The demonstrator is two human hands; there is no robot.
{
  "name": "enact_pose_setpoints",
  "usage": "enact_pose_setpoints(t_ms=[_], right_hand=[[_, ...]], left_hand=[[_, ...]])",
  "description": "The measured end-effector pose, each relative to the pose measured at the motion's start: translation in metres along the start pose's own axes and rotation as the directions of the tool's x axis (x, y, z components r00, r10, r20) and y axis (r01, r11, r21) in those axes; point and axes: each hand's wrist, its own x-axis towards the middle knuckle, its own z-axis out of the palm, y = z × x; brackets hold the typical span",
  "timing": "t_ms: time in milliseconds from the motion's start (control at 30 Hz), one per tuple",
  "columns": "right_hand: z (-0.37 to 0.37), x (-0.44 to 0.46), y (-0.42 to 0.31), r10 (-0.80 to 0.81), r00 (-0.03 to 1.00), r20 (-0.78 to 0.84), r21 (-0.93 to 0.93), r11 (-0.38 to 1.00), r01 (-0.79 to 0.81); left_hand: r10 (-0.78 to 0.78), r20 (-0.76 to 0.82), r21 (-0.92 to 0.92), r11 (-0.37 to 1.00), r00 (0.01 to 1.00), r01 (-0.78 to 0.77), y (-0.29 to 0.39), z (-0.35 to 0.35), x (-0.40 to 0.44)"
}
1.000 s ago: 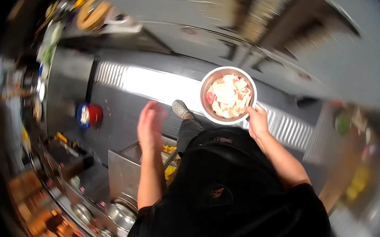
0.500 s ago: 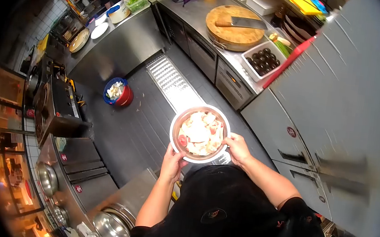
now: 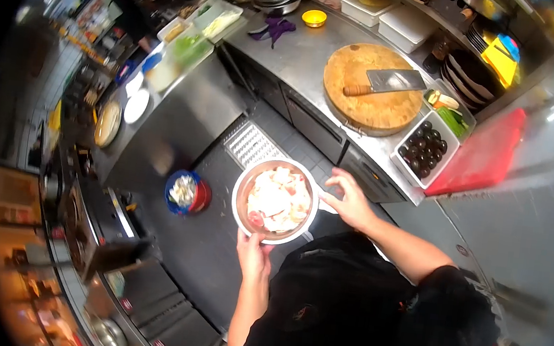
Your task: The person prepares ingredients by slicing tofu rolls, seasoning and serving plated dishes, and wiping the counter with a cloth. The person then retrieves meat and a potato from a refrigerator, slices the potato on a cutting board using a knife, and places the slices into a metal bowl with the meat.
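Observation:
A round metal bowl (image 3: 240,205) holds pale and pinkish pieces that look like raw cut meat (image 3: 279,199). My left hand (image 3: 254,256) grips its near rim, thumb on the edge and fingers underneath. Beside the bowl's right rim is my right hand (image 3: 350,201), its fingers apart and holding nothing. The bowl hangs in front of my body, above the dark floor.
Ahead, a steel counter carries a round wooden chopping board (image 3: 350,72) with a cleaver (image 3: 397,81) on it. A white container of dark round items (image 3: 423,150) sits near a red board (image 3: 480,155). On the floor stands a red and blue bucket (image 3: 202,196).
My right hand has let go of the bowl's rim and opened beside it. My left hand still holds the bowl. The view has turned, bringing the counter nearer.

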Motion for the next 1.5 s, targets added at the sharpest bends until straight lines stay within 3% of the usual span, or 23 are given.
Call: enact_pose_setpoints(t_ms=[33, 67, 167, 233, 333, 367, 467, 500, 633, 800, 867, 933, 967, 1033, 1067, 1167, 1267, 1300, 1367, 1500], right_hand=[[-0.014, 0.031, -0.003, 0.071, 0.997, 0.001, -0.05, 0.996, -0.071], [-0.023, 0.063, 0.011, -0.13, 0.982, -0.135, -0.324, 0.943, 0.081], [-0.056, 0.148, 0.029, -0.007, 0.985, -0.173, -0.499, 0.863, -0.081], [-0.076, 0.203, 0.048, 0.083, 0.986, -0.144, -0.615, 0.773, -0.154], [-0.093, 0.263, 0.083, 0.125, 0.99, -0.062, -0.666, 0.733, -0.134], [-0.091, 0.273, 0.097, 0.038, 0.997, -0.072, -0.666, 0.742, -0.077], [-0.091, 0.302, 0.097, 0.212, 0.977, -0.031, -0.624, 0.759, -0.184], [-0.089, 0.31, 0.097, 0.118, 0.987, -0.105, -0.603, 0.782, -0.158], [-0.076, 0.348, 0.085, 0.073, 0.977, -0.201, -0.616, 0.766, -0.184], [-0.046, 0.4, 0.067, 0.259, 0.927, -0.272, -0.648, 0.663, -0.375], [-0.045, 0.427, 0.036, 0.364, 0.874, -0.321, -0.652, 0.584, -0.483], [-0.054, 0.469, 0.007, 0.387, 0.876, -0.288, -0.647, 0.595, -0.476], [-0.059, 0.491, 0.007, 0.351, 0.888, -0.298, -0.626, 0.63, -0.46], [-0.069, 0.549, 0.002, 0.346, 0.877, -0.334, -0.576, 0.661, -0.48], [-0.077, 0.58, 0.006, 0.299, 0.89, -0.344, -0.572, 0.685, -0.452], [-0.1, 0.687, 0.046, 0.165, 0.897, -0.41, -0.577, 0.715, -0.396], [-0.121, 0.797, 0.12, -0.136, 0.905, -0.404, -0.727, 0.648, -0.227], [-0.131, 0.832, 0.143, -0.012, 0.923, -0.386, -0.703, 0.651, -0.285], [-0.147, 0.889, 0.18, 0.036, 0.929, -0.369, -0.747, 0.583, -0.32], [-0.167, 0.963, 0.255, 0.306, 0.909, -0.281, -0.805, 0.44, -0.397]], left_hand=[[0.013, -0.009, 0.027, 1.0, 1.0, -0.013, 0.008, 0.002, 0.028], [0.02, -0.027, 0.003, 1.0, 0.999, -0.02, 0.021, 0.014, 0.052], [0.015, -0.085, 0.032, 0.999, 0.996, -0.012, 0.07, 0.046, 0.109], [0.027, -0.039, 0.065, 0.998, 0.999, -0.025, 0.09, 0.07, 0.16], [0.01, 0.078, 0.207, 0.978, 0.997, -0.026, 0.111, 0.115, 0.243], [-0.012, 0.066, 0.251, 0.968, 0.998, -0.005, 0.116, 0.134, 0.269], [-0.076, 0.183, 0.257, 0.966, 0.98, 0.026, 0.124, 0.195, 0.353], [-0.071, 0.189, 0.256, 0.966, 0.979, 0.021, 0.125, 0.221, 0.381], [-0.144, 0.319, 0.369, 0.929, 0.937, 0.017, 0.107, 0.303, 0.504], [-0.373, 0.481, 0.462, 0.877, 0.793, 0.133, 0.086, 0.387, 0.62], [-0.479, 0.526, 0.592, 0.799, 0.703, 0.101, 0.09, 0.406, 0.647], [-0.444, 0.484, 0.74, 0.668, 0.754, -0.081, 0.118, 0.423, 0.657], [-0.282, 0.566, 0.707, 0.649, 0.775, -0.28, 0.109, 0.412, 0.681], [0.067, 0.729, 0.613, 0.38, 0.681, -0.693, 0.112, 0.401, 0.722], [0.242, 0.791, 0.536, 0.168, 0.562, -0.827, 0.121, 0.397, 0.732], [0.191, 0.902, 0.413, -0.123, 0.387, -0.902, 0.154, 0.421, 0.759], [-0.017, 0.942, 0.323, -0.212, 0.334, -0.922, 0.146, 0.439, 0.789], [-0.059, 0.944, 0.304, -0.223, 0.324, -0.926, 0.142, 0.44, 0.797], [-0.082, 0.936, 0.323, -0.185, 0.342, -0.928, 0.143, 0.442, 0.799], [-0.056, 0.943, 0.32, -0.119, 0.328, -0.94, 0.145, 0.44, 0.802]])
